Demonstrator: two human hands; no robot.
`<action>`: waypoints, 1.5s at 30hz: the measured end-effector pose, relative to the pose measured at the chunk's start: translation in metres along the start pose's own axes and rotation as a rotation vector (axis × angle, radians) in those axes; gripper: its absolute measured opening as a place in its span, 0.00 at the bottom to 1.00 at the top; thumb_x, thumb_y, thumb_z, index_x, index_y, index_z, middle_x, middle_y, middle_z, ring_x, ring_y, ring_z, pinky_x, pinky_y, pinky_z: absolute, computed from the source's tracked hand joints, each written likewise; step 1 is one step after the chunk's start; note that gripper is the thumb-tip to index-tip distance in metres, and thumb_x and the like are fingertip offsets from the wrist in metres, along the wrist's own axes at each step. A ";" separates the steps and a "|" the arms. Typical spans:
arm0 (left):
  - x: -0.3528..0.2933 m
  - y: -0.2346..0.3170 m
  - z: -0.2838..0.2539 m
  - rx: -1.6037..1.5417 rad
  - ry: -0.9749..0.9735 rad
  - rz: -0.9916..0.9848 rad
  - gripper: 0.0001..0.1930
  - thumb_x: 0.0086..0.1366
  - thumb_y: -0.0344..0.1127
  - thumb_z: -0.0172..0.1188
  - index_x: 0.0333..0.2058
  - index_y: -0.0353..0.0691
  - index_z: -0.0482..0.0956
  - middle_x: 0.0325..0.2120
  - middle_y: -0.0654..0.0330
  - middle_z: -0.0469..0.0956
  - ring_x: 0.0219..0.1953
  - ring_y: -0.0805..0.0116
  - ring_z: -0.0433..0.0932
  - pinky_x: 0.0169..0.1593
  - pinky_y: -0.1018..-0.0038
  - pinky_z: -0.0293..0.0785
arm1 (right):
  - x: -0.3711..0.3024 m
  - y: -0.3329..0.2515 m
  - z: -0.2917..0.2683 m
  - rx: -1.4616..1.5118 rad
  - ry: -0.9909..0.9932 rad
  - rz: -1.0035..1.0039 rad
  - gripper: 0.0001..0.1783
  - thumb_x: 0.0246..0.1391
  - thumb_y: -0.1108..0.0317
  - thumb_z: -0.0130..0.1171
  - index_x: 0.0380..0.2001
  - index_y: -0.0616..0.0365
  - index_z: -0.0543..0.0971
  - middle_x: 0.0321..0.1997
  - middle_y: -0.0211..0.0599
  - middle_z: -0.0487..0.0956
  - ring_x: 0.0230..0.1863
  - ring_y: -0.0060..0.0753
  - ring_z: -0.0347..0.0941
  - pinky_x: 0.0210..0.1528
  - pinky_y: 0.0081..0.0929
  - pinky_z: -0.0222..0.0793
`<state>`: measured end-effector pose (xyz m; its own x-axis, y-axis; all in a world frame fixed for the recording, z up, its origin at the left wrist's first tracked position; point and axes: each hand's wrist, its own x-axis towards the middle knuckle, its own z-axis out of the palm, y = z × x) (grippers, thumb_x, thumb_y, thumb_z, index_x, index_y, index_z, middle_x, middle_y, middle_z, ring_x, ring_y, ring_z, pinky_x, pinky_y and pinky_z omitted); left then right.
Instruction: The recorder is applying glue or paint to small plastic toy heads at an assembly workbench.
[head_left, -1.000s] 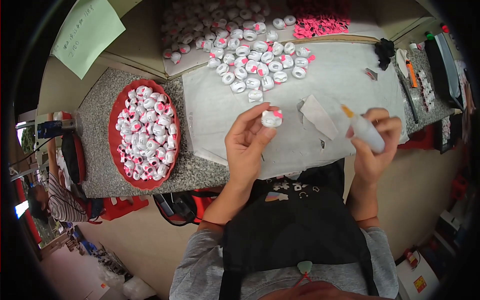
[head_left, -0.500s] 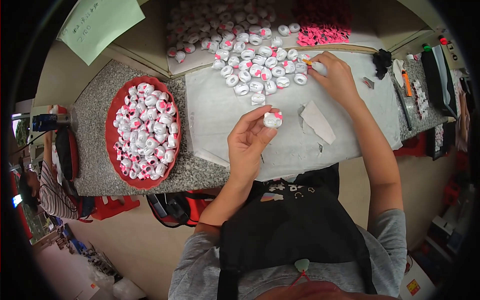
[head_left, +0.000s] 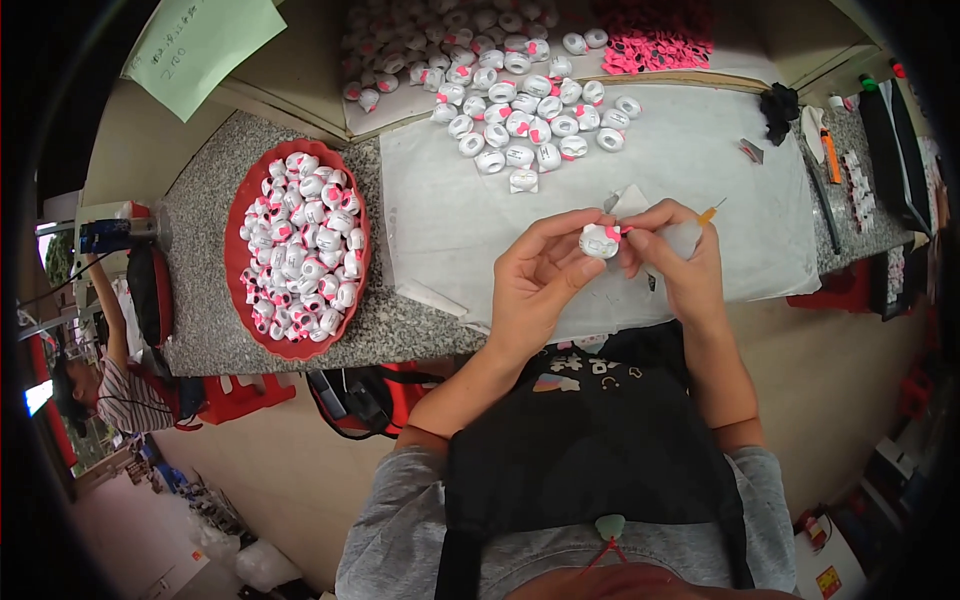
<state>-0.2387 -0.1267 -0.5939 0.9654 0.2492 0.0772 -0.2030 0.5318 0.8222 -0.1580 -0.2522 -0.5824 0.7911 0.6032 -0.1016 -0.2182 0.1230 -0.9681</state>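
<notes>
My left hand (head_left: 540,280) pinches a small white rounded piece (head_left: 598,241) with pink marks, held above the white sheet (head_left: 450,220). My right hand (head_left: 680,265) meets it from the right, fingertips on a tiny pink bit at the piece's side. A small clear squeeze bottle (head_left: 690,235) with an orange tip lies in that same hand, pointing up and right. A scrap of white paper (head_left: 628,203) lies just behind the hands.
A red round tray (head_left: 233,270) full of similar white and pink pieces sits at the left on the speckled counter. More white pieces (head_left: 530,120) and a heap of pink bits (head_left: 655,40) lie at the back. Tools (head_left: 830,155) lie at the right. Another person (head_left: 110,380) is at lower left.
My right hand, which had reached to the pile at the back, has come back to the white piece. My left hand kept hold of the piece, shifting slightly right.
</notes>
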 end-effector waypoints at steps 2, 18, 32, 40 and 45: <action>-0.001 -0.001 0.004 0.056 0.036 0.017 0.18 0.50 0.21 0.51 0.42 0.31 0.62 0.39 0.49 0.67 0.44 0.63 0.66 0.48 0.72 0.60 | -0.001 0.003 0.002 0.063 0.098 0.006 0.02 0.41 0.78 0.50 0.23 0.66 0.70 0.21 0.37 0.72 0.20 0.22 0.67 0.21 0.16 0.63; -0.004 -0.007 0.004 0.369 0.084 0.120 0.17 0.49 0.19 0.51 0.41 0.31 0.64 0.40 0.51 0.67 0.40 0.70 0.67 0.40 0.80 0.64 | -0.025 -0.003 -0.008 0.216 0.170 -0.020 0.04 0.37 0.80 0.52 0.20 0.66 0.68 0.22 0.44 0.70 0.18 0.26 0.66 0.21 0.19 0.63; -0.002 -0.004 0.005 0.666 0.070 0.236 0.15 0.44 0.19 0.54 0.34 0.34 0.71 0.35 0.54 0.71 0.37 0.64 0.70 0.39 0.77 0.66 | -0.017 0.008 0.006 0.277 0.080 0.032 0.05 0.38 0.78 0.53 0.21 0.64 0.68 0.25 0.38 0.66 0.17 0.21 0.62 0.18 0.18 0.61; -0.003 0.001 0.003 0.219 0.032 0.076 0.13 0.48 0.20 0.52 0.35 0.32 0.69 0.39 0.52 0.67 0.42 0.66 0.67 0.43 0.76 0.65 | -0.016 0.009 0.012 0.173 0.066 -0.065 0.08 0.37 0.78 0.56 0.24 0.62 0.68 0.21 0.32 0.68 0.20 0.17 0.63 0.18 0.13 0.61; -0.005 0.000 -0.002 0.090 -0.038 0.062 0.12 0.50 0.18 0.49 0.36 0.29 0.67 0.40 0.50 0.65 0.43 0.66 0.66 0.45 0.76 0.64 | -0.016 0.001 0.010 0.214 -0.011 -0.026 0.15 0.36 0.77 0.57 0.32 0.62 0.67 0.21 0.31 0.68 0.21 0.17 0.63 0.18 0.11 0.60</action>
<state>-0.2437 -0.1261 -0.5959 0.9573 0.2473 0.1498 -0.2489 0.4407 0.8625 -0.1772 -0.2538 -0.5795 0.7918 0.6063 -0.0739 -0.3151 0.3019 -0.8998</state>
